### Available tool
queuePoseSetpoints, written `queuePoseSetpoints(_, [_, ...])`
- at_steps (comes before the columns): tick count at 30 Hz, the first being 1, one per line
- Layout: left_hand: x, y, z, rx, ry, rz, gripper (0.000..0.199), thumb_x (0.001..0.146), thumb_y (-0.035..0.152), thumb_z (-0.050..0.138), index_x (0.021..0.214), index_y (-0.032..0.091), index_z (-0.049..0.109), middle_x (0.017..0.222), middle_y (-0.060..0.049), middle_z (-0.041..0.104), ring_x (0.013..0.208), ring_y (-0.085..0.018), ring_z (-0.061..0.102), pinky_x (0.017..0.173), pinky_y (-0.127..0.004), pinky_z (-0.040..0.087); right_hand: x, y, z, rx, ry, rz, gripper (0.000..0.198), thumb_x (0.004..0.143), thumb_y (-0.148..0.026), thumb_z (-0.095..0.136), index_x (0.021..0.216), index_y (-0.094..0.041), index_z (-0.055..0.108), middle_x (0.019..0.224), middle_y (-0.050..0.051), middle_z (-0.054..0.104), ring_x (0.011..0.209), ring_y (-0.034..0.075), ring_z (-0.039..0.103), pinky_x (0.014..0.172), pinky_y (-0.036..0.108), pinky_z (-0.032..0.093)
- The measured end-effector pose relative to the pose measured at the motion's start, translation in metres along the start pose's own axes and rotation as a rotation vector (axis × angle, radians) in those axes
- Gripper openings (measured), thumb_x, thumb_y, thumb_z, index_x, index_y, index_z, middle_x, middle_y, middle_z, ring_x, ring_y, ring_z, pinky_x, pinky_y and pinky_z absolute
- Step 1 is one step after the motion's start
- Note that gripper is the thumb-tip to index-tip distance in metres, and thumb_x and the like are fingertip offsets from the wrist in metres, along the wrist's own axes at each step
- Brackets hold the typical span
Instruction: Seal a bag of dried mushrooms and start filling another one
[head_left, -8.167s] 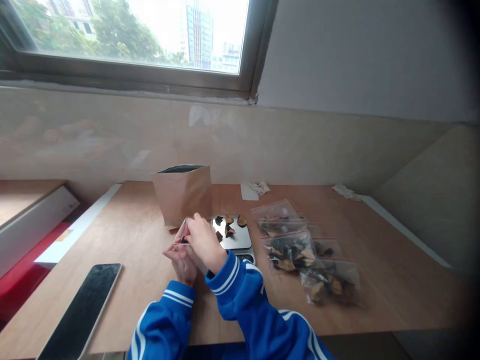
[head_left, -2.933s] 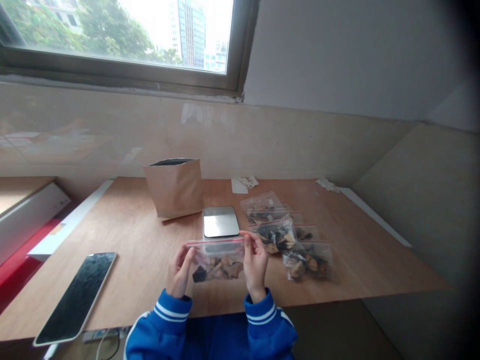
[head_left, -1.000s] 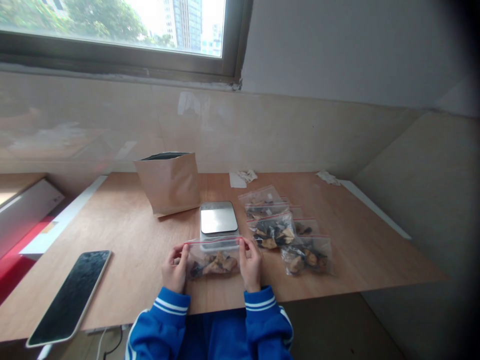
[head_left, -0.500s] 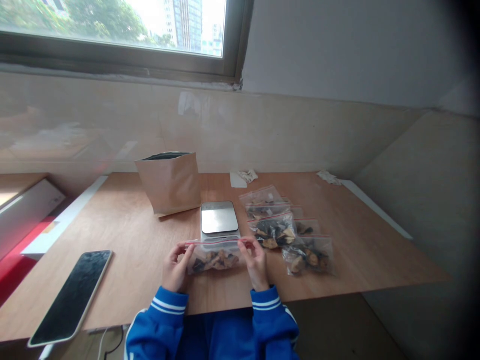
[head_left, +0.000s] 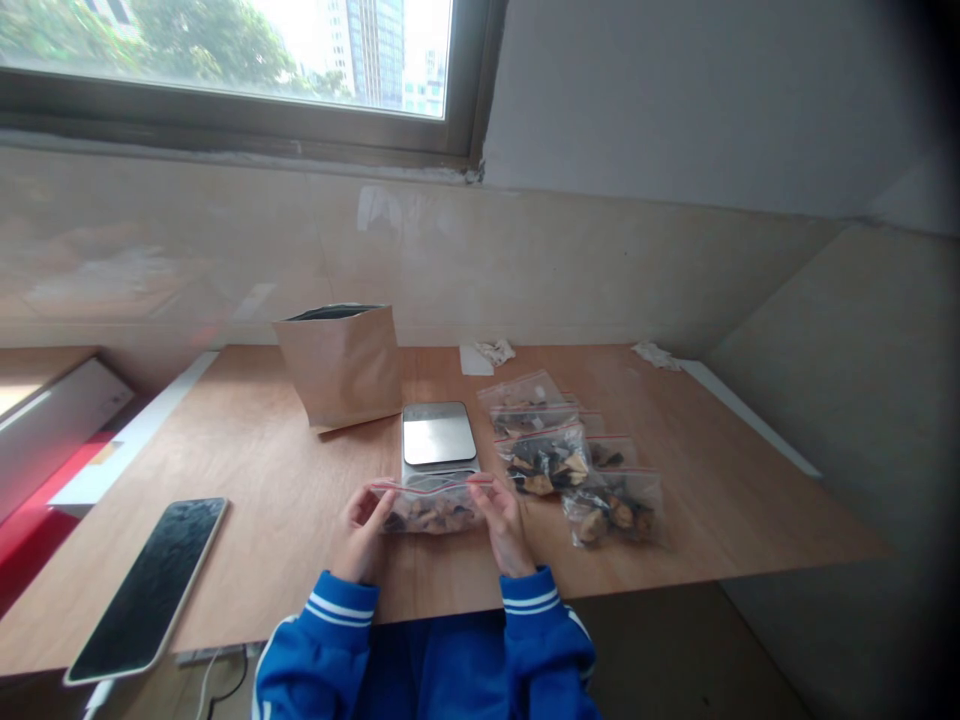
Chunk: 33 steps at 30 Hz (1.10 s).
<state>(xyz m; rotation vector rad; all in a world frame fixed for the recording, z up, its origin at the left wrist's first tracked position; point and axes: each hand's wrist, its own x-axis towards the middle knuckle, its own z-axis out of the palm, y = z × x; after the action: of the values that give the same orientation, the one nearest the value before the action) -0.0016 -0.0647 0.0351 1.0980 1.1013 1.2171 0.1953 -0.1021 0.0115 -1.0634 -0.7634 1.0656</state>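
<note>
A small clear zip bag (head_left: 433, 508) with a red seal strip holds dark and tan dried pieces. My left hand (head_left: 361, 535) pinches its left end and my right hand (head_left: 501, 525) pinches its right end, just above the wooden table (head_left: 262, 480). Both sleeves are blue with white stripes. Right behind the bag lies a small steel scale (head_left: 438, 436) with a bare platform.
Several filled zip bags (head_left: 577, 470) lie to the right of the scale. An open brown paper bag (head_left: 341, 362) stands behind it. A dark phone (head_left: 150, 585) lies at the front left with a cable at the table's edge. Paper scraps (head_left: 484, 353) sit near the wall.
The pieces went from the scale's platform into the bag, which I then held stretched between both hands. Over the last second the bag sank a little lower and my right hand shifted slightly inward.
</note>
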Motion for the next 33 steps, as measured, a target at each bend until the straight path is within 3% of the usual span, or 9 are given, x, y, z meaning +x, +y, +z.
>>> queuePoseSetpoints(6, [-0.001,0.003,-0.001,0.076,0.003,0.021,0.031,0.071,0.04,0.07,0.088,0.014,0.069,0.081,-0.004,0.071,0.079,-0.018,0.065,0.076,-0.028,0.052,0.001,-0.006,-0.001,-0.189,0.006,-0.088,0.024,0.079,-0.04,0.066,0.086,-0.018,0.065,0.081,0.002,0.064,0.078,0.017,0.059,0.072,0.027,0.047])
queuePoseSetpoints(13, [-0.002,0.011,-0.009,0.41,0.088,0.212,0.024,0.072,0.039,0.069,0.08,0.017,0.071,0.078,-0.004,0.069,0.081,-0.019,0.063,0.081,-0.029,0.048,0.003,-0.012,-0.005,-0.376,0.022,-0.267,0.019,0.081,-0.036,0.064,0.079,-0.018,0.066,0.082,0.003,0.061,0.081,0.017,0.057,0.074,0.028,0.045])
queuePoseSetpoints(20, [-0.001,0.001,-0.005,0.168,-0.062,0.14,0.027,0.073,0.04,0.068,0.085,0.016,0.07,0.088,-0.007,0.071,0.087,-0.02,0.065,0.08,-0.031,0.052,-0.002,-0.014,0.002,-0.229,-0.066,-0.129,0.022,0.083,-0.039,0.06,0.095,-0.02,0.062,0.09,0.002,0.063,0.085,0.017,0.059,0.08,0.028,0.046])
queuePoseSetpoints(23, [0.003,-0.006,-0.001,0.152,-0.059,0.138,0.026,0.069,0.039,0.072,0.08,0.015,0.071,0.089,-0.007,0.071,0.09,-0.021,0.065,0.083,-0.032,0.052,-0.004,-0.014,0.009,-0.224,-0.09,-0.115,0.026,0.082,-0.039,0.062,0.099,-0.02,0.063,0.097,0.004,0.064,0.091,0.018,0.06,0.084,0.03,0.047])
queuePoseSetpoints(27, [0.009,-0.011,0.0,0.163,-0.032,0.129,0.027,0.066,0.039,0.074,0.079,0.015,0.072,0.087,-0.007,0.072,0.089,-0.021,0.065,0.086,-0.035,0.051,-0.003,-0.01,0.011,-0.258,-0.067,-0.119,0.023,0.078,-0.039,0.065,0.086,-0.018,0.065,0.084,0.004,0.065,0.085,0.019,0.061,0.08,0.031,0.049])
queuePoseSetpoints(33, [0.009,-0.009,-0.006,0.209,-0.029,0.083,0.027,0.067,0.036,0.075,0.084,0.015,0.073,0.089,-0.007,0.072,0.091,-0.022,0.065,0.086,-0.035,0.051,0.0,-0.014,0.008,-0.338,-0.039,-0.249,0.018,0.077,-0.035,0.067,0.073,-0.018,0.065,0.076,0.002,0.06,0.076,0.016,0.058,0.074,0.029,0.048])
